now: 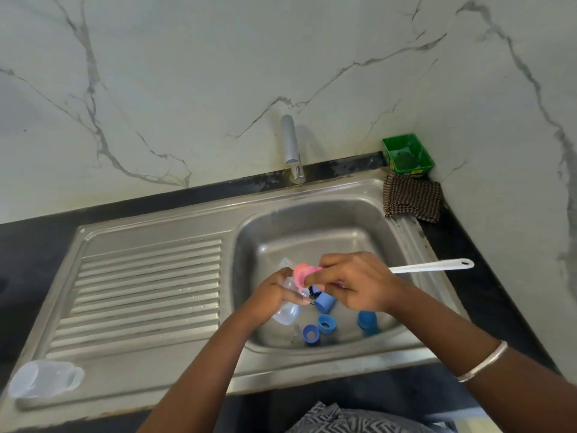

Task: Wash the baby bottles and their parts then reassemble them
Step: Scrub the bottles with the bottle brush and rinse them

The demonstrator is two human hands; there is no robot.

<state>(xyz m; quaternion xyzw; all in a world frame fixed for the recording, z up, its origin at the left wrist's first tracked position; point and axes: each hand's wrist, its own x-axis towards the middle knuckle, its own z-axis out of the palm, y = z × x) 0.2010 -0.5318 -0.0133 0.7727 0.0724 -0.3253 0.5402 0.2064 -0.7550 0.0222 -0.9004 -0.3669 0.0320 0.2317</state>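
The big steel sink point(312, 220) sits in the black bench point(34, 242), w/ a ribbed draining part point(146, 295) on the left and a tap point(292, 148) at the back. Both hands meet over the bowl, near the front. The left hand point(274, 292) has its fingers curled round a clear baby bottle point(285, 310). The bottle's long way runs tilted: bottom end low and to the left, open end up and to the right, pointing at the other hand. The right hand point(359, 282) pinches a pink sponge bit point(304, 273) right at the bottle's top, touching it. A long white brush handle point(431, 266) sticks out to the right from behind that hand; can't tell if the hand grips it too. So the bottle is right beside the right hand, just left and a bit below. I think the next move is to push the scrubber along the bottle's tilt, so the left hand must hold firm. Smaller bits lie in the bowl under the hands: blue caps and rings point(326, 323), not yet put back on. A clear plastic piece point(46, 378) rests at the front left corner of the draining part.
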